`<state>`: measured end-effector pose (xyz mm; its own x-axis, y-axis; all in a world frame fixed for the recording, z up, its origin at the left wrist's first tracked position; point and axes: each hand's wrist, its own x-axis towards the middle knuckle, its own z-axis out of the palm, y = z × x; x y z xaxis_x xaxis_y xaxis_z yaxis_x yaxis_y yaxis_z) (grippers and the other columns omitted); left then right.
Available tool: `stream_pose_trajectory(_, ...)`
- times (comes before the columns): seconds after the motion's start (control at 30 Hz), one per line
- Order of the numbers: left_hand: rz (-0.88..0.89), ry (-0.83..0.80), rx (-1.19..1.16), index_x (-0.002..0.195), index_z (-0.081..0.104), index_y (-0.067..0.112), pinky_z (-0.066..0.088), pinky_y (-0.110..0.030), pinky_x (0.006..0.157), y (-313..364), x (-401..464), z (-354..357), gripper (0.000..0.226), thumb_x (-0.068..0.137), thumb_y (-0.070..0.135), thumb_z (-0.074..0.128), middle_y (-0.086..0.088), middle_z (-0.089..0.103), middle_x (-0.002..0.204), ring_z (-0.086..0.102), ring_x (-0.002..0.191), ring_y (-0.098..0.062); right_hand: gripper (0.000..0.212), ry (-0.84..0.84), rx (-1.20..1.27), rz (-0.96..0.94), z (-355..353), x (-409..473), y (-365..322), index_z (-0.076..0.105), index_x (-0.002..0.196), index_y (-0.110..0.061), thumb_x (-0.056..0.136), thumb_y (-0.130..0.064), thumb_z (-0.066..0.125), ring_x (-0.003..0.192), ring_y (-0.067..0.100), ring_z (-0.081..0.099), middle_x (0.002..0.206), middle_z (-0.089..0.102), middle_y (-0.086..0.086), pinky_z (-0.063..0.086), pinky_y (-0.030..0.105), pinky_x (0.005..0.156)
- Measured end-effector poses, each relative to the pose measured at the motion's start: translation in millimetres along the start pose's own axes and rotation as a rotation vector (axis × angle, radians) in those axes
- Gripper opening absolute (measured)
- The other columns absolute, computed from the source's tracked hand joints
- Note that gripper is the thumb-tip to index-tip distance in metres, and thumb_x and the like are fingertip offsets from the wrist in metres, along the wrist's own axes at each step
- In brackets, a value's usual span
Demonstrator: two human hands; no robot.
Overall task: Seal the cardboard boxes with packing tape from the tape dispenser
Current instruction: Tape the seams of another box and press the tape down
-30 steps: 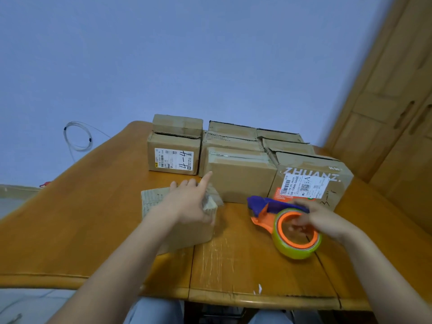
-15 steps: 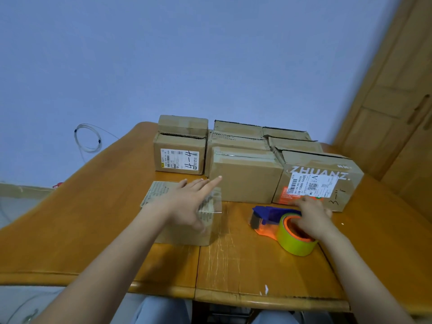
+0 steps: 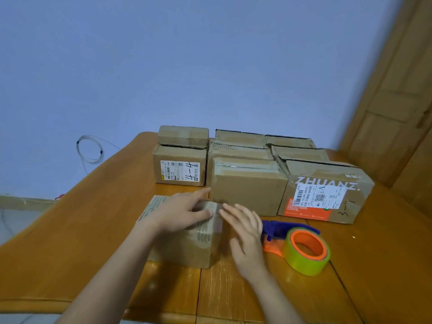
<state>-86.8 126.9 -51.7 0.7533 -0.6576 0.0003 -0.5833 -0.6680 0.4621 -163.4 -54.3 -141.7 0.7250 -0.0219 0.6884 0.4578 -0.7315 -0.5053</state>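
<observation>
I am looking at the small brown cardboard box (image 3: 184, 239) sitting low and left of centre in the frame, on the orange-brown wooden table (image 3: 70, 242). I am judging it light and fairly stiff, its clear tape slick and apt to wrinkle, so pressing it flat along the top edge and right corner looks like the sensible place to work. My left hand (image 3: 180, 212) is lying on the box top, fingers nearly straight, pinning it down and gripping nothing. My right hand (image 3: 245, 230) is reaching in from the right, fingers relaxed and spread, fingertips touching the box's upper right corner where the tape is folding over. The orange and purple tape dispenser with its yellow-green roll (image 3: 301, 247) is resting free just right of that hand. More brown cardboard boxes (image 3: 247, 183) are crowding the middle of the frame behind.
</observation>
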Motion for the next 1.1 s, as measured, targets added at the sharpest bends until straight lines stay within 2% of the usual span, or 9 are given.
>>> stream_pose_trajectory(0.13, 0.004, 0.02, -0.005, 0.147, 0.035, 0.026, 0.037, -0.04, 0.107, -3, 4, 2, 0.093, 0.069, 0.077, 0.029, 0.005, 0.05, 0.141, 0.047, 0.126, -0.015, 0.056, 0.057, -0.016, -0.059, 1, -4, 5, 0.059, 0.127, -0.028, 0.077, -0.012, 0.04, 0.134, 0.009, 0.038, 0.136, 0.053, -0.015, 0.016, 0.043, 0.113)
stream_pose_trajectory(0.37, 0.019, 0.022, 0.031, 0.14, 0.047, 0.028, 0.039, -0.039, 0.103, -1, 5, 1, 0.089, 0.069, 0.076, 0.024, 0.009, 0.057, 0.132, 0.05, 0.118, -0.01, 0.059, -0.016, -0.049, -0.102, 12, -11, 6, 0.052, 0.134, -0.023, 0.077, -0.009, 0.04, 0.138, 0.007, 0.032, 0.142, 0.045, -0.017, 0.017, 0.041, 0.113)
stream_pose_trajectory(0.53, 0.004, 0.021, 0.098, 0.141, 0.043, 0.027, 0.031, -0.036, 0.107, 1, 7, 3, 0.061, 0.09, 0.058, 0.034, 0.007, 0.052, 0.137, 0.045, 0.125, -0.012, 0.067, -0.173, -0.041, -0.017, 15, -17, 6, 0.035, 0.145, -0.031, 0.08, -0.016, 0.035, 0.144, 0.002, 0.013, 0.15, 0.021, -0.035, -0.007, 0.033, 0.117)
stream_pose_trajectory(0.6, -0.003, 0.024, 0.107, 0.142, 0.041, 0.026, 0.029, -0.035, 0.107, 2, 6, 2, 0.048, 0.099, 0.048, 0.039, 0.007, 0.05, 0.138, 0.043, 0.126, -0.012, 0.064, -0.164, 0.011, 0.015, 15, -16, 6, 0.037, 0.142, -0.034, 0.081, -0.017, 0.034, 0.143, -0.001, 0.015, 0.146, 0.026, -0.039, -0.01, 0.03, 0.117)
stream_pose_trajectory(0.7, -0.02, 0.025, 0.084, 0.141, 0.042, 0.027, 0.028, -0.033, 0.105, 4, 3, 1, 0.045, 0.099, 0.043, 0.042, 0.008, 0.05, 0.137, 0.043, 0.125, -0.012, 0.05, 0.077, 0.049, 0.056, 15, -5, 8, 0.065, 0.121, -0.026, 0.08, -0.014, 0.038, 0.126, -0.009, 0.039, 0.122, 0.056, -0.032, 0.015, 0.028, 0.114)
stream_pose_trajectory(0.8, -0.022, 0.025, 0.05, 0.14, 0.043, 0.028, 0.03, -0.033, 0.104, 5, 2, 0, 0.045, 0.098, 0.044, 0.044, 0.008, 0.052, 0.134, 0.044, 0.122, -0.011, 0.038, 0.235, 0.078, 0.117, 14, 13, 10, 0.07, 0.106, -0.021, 0.081, -0.015, 0.042, 0.106, -0.004, 0.049, 0.104, 0.06, -0.02, 0.041, 0.026, 0.093)
stream_pose_trajectory(0.87, -0.024, 0.024, 0.04, 0.139, 0.044, 0.028, 0.031, -0.033, 0.103, 5, 2, -1, 0.047, 0.097, 0.049, 0.043, 0.009, 0.053, 0.131, 0.045, 0.122, -0.012, 0.031, 0.158, 0.179, 0.178, 14, 26, 7, 0.064, 0.112, -0.024, 0.086, -0.016, 0.048, 0.108, -0.003, 0.05, 0.108, 0.055, -0.021, 0.04, 0.015, 0.091)
stream_pose_trajectory(0.97, -0.015, 0.042, 0.02, 0.137, 0.047, 0.028, 0.031, -0.032, 0.1, 6, 1, -2, 0.048, 0.095, 0.052, 0.042, 0.012, 0.054, 0.125, 0.046, 0.12, -0.011, 0.03, 0.001, 0.333, 0.262, 21, 37, 6, 0.06, 0.119, -0.026, 0.09, -0.019, 0.058, 0.113, -0.002, 0.051, 0.116, 0.054, -0.019, 0.042, 0.014, 0.094)
stream_pose_trajectory(1.1, -0.013, 0.058, 0.024, 0.138, 0.047, 0.028, 0.031, -0.032, 0.102, 3, 2, 0, 0.047, 0.096, 0.05, 0.044, 0.01, 0.054, 0.131, 0.045, 0.121, -0.01, 0.015, 0.009, 0.401, 0.312, 28, 40, 11, 0.065, 0.099, -0.032, 0.085, -0.026, 0.061, 0.1, 0.005, 0.058, 0.099, 0.062, -0.013, 0.045, 0.02, 0.088)
